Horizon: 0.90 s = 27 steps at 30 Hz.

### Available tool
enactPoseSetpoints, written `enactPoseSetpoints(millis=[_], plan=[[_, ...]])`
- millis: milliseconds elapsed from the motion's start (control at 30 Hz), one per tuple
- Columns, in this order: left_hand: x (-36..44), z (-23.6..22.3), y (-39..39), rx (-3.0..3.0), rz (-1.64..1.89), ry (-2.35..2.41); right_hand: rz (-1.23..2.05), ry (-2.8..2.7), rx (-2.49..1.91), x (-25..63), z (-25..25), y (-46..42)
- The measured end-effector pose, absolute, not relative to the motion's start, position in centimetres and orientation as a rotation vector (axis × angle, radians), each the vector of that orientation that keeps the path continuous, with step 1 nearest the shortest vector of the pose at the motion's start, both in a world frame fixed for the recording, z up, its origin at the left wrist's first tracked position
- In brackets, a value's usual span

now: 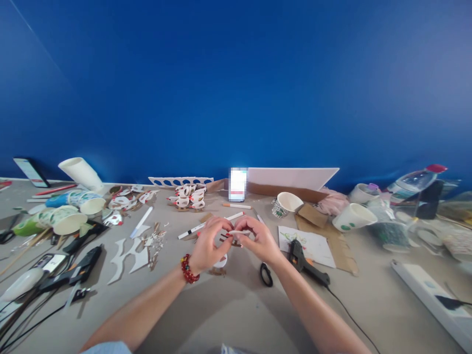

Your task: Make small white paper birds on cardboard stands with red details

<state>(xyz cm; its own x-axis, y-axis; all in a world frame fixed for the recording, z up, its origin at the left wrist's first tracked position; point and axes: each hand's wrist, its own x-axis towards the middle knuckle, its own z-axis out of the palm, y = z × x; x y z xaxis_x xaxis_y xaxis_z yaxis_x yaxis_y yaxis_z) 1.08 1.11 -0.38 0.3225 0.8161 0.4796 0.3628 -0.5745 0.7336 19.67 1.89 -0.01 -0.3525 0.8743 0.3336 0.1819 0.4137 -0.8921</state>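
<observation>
My left hand point(209, 246), with a red beaded bracelet at its wrist, and my right hand point(262, 242) meet above the middle of the table. Their fingertips pinch a small white craft piece point(240, 233) with dark red and brown parts; the fingers cover much of it. Just below lies another white piece point(220, 261) on a brown base, partly behind my left hand. A black-and-white marker point(191, 230) rests behind my left hand. Black scissor handles point(266, 274) show below my right hand.
Finished white bird-like figures point(187, 199) stand in a group at the back. White cut-out scraps point(138, 255) lie left. A black glue gun point(306, 263) with its cord is at right, another glue gun point(79, 268) at left. A phone point(238, 186), paper cup point(287, 204) and power strip point(431, 295) surround the area.
</observation>
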Motion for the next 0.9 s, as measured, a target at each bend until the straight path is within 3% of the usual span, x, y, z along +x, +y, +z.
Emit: enactPoseSetpoints(millis=[900], plan=[[1.21, -0.73, 1.21, 1.982, 1.167, 1.034, 0.983, -1.852, -1.016, 19.87, -0.19, 2.03]])
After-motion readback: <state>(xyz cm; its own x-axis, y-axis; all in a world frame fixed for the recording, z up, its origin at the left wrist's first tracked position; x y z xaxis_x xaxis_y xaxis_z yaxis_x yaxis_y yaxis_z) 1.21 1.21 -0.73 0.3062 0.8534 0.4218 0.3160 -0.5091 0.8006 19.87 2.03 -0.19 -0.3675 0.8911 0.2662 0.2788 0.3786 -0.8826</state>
